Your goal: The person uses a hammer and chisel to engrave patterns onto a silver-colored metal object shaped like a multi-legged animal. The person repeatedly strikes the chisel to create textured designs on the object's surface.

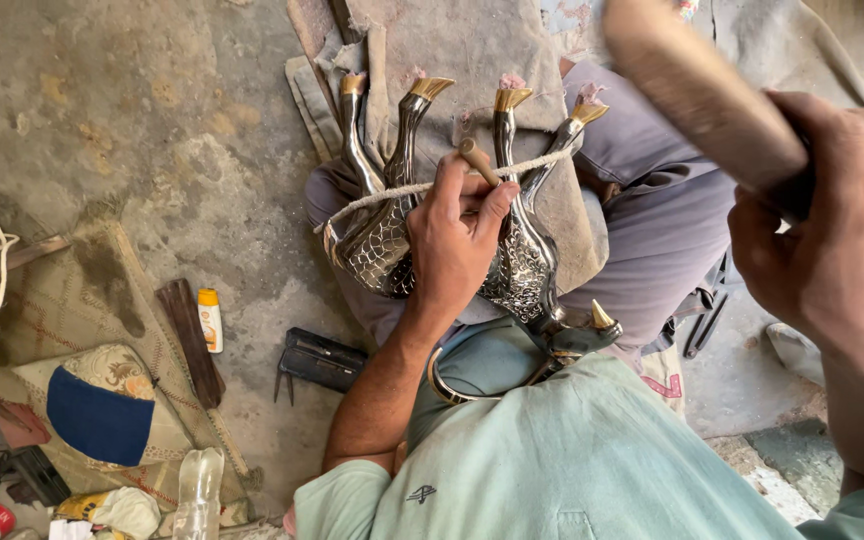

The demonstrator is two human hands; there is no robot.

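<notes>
Nearest the camera, the right hand is raised, fingers wrapped tight round a blurred wooden mallet. Lower, the left hand pinches a small wooden-handled punch, its fingers closed on it, the tool set against the engraved metal vessels. These lie across the lap, bound by a rope, likely to steady them. Beyond lies the concrete floor.

Silver patterned metal birds with gold beaks; blue-patched cushion.
</notes>
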